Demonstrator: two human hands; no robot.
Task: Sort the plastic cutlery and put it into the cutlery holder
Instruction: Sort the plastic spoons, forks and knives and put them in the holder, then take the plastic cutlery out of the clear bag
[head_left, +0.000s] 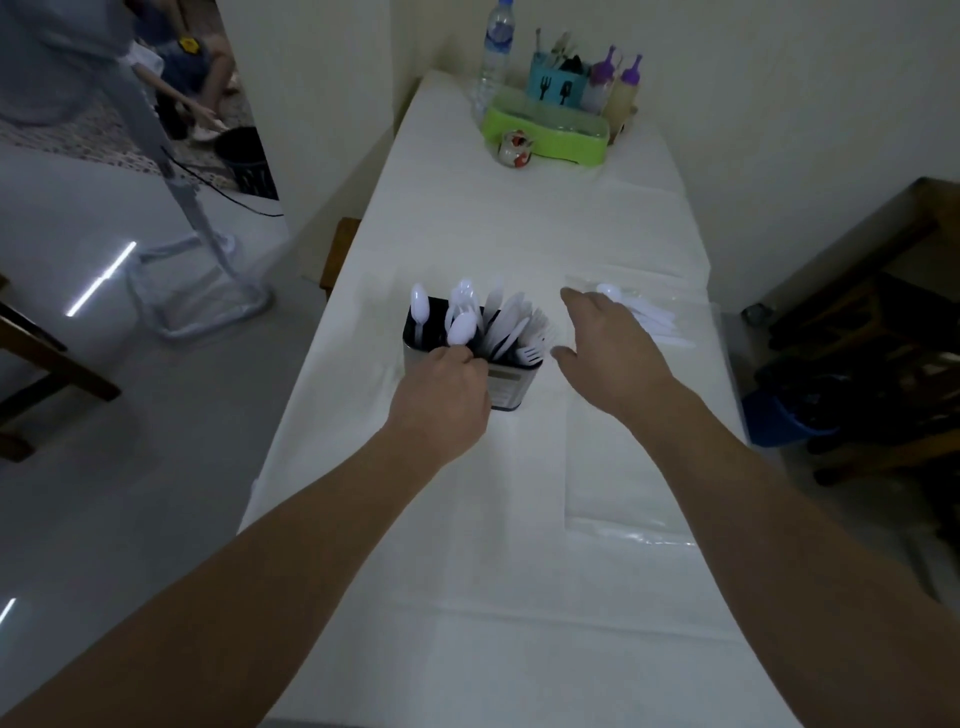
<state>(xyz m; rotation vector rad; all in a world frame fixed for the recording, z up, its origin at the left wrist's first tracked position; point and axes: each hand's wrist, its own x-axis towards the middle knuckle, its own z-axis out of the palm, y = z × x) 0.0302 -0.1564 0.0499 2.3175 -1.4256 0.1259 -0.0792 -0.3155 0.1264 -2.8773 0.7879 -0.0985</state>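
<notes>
A dark metal cutlery holder (511, 387) stands mid-table, filled with upright white plastic spoons, knives and forks. My left hand (441, 395) is at its near left side and pinches the handle of a white spoon (461, 328) whose bowl points up over the holder. My right hand (605, 338) hovers to the right of the holder with fingers spread and relaxed, reaching over a small pile of loose white cutlery (649, 314) that lies on a clear plastic bag on the table.
The long table wears a white cloth (467, 571). At its far end sit a green tray (545, 130), a teal utensil caddy (558, 83), a water bottle (496, 47), purple-capped bottles (615, 88) and a small jar (514, 148). A wall runs along the right.
</notes>
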